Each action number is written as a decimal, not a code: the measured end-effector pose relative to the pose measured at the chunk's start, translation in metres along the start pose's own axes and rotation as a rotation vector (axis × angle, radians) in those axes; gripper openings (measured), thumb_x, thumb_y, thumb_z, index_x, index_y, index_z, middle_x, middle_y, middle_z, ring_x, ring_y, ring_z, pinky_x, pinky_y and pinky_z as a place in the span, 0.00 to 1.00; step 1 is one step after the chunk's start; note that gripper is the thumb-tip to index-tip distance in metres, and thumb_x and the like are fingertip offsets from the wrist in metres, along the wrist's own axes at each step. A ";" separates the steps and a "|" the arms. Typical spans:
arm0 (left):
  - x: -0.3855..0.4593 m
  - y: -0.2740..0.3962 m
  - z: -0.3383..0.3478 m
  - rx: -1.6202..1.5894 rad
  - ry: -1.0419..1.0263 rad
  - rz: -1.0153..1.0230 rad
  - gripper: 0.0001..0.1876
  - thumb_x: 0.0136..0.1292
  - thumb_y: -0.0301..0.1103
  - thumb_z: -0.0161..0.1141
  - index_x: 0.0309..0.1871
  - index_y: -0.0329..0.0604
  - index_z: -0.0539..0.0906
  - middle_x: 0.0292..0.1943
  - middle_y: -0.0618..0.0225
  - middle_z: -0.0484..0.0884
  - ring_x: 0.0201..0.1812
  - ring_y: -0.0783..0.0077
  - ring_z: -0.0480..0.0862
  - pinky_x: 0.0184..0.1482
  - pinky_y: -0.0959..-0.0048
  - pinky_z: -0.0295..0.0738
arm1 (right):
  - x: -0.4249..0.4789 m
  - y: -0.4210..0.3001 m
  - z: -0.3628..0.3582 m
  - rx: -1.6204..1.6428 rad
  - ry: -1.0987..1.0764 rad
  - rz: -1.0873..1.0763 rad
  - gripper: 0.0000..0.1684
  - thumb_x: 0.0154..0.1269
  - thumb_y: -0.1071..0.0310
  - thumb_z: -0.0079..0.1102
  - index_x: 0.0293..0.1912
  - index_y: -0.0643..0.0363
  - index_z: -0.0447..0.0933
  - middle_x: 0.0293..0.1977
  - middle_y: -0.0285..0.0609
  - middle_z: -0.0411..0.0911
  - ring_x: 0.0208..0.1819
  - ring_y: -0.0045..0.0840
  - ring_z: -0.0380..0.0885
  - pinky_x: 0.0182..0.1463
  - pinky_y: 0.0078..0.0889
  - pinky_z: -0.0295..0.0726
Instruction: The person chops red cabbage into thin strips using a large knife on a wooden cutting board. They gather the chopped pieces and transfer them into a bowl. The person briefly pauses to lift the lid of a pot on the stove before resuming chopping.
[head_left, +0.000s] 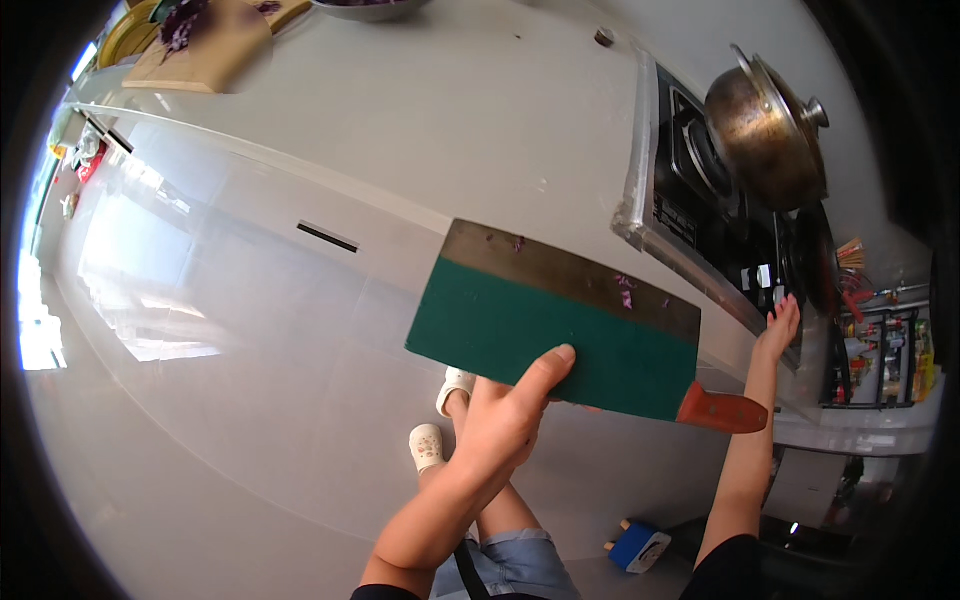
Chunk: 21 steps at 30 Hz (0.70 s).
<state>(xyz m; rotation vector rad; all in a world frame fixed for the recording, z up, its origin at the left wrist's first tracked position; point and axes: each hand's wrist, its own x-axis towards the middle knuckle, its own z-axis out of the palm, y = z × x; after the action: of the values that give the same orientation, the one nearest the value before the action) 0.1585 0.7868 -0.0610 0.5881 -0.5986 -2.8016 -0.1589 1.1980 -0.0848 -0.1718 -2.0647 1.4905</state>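
My left hand (517, 409) grips a broad cleaver (555, 330) by the spine side of its green-coated blade, thumb on the flat face. Purple shreds cling to the bare metal strip along the blade's far edge. The cleaver's reddish-brown handle (721, 409) points to the right, with no hand around it. My right hand (781, 326) reaches out at the right, beside the front controls of the black gas stove (690, 187); whether it touches a control cannot be made out. Its fingers are extended and it holds nothing visible.
A lidded metal pot (765, 135) stands on the stove. Foil-like edging (637, 217) borders the counter (480, 112). At the upper left lies a wooden cutting board (180, 71) with chopped purple vegetable (180, 30), near a bowl (371, 9). A rack of bottles (881, 360) stands right; a blue stool-like object (637, 547) is below.
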 end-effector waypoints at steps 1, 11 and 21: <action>-0.006 0.006 -0.001 0.016 0.022 0.000 0.11 0.66 0.27 0.55 0.45 0.26 0.75 0.37 0.56 0.82 0.33 0.65 0.83 0.36 0.70 0.82 | -0.025 -0.023 -0.002 0.027 -0.067 -0.005 0.23 0.71 0.50 0.50 0.57 0.54 0.73 0.50 0.34 0.75 0.49 0.18 0.71 0.52 0.25 0.67; -0.060 0.068 0.008 0.040 0.176 -0.010 0.10 0.65 0.24 0.55 0.47 0.30 0.74 0.40 0.56 0.80 0.39 0.60 0.84 0.35 0.62 0.83 | -0.182 -0.251 0.015 0.254 -0.562 -0.099 0.22 0.76 0.55 0.40 0.51 0.63 0.72 0.37 0.37 0.72 0.38 0.19 0.68 0.45 0.23 0.66; -0.077 0.175 0.012 0.073 0.296 0.215 0.15 0.64 0.26 0.56 0.52 0.29 0.73 0.44 0.55 0.79 0.41 0.59 0.84 0.34 0.62 0.87 | -0.290 -0.399 0.121 -0.282 -1.440 -0.664 0.41 0.43 0.55 0.77 0.59 0.51 0.74 0.57 0.39 0.71 0.58 0.37 0.70 0.62 0.41 0.68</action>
<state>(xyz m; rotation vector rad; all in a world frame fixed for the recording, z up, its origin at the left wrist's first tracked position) 0.2443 0.6561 0.0503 0.8770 -0.6603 -2.4404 0.1063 0.8283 0.1405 1.7585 -2.8113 0.8455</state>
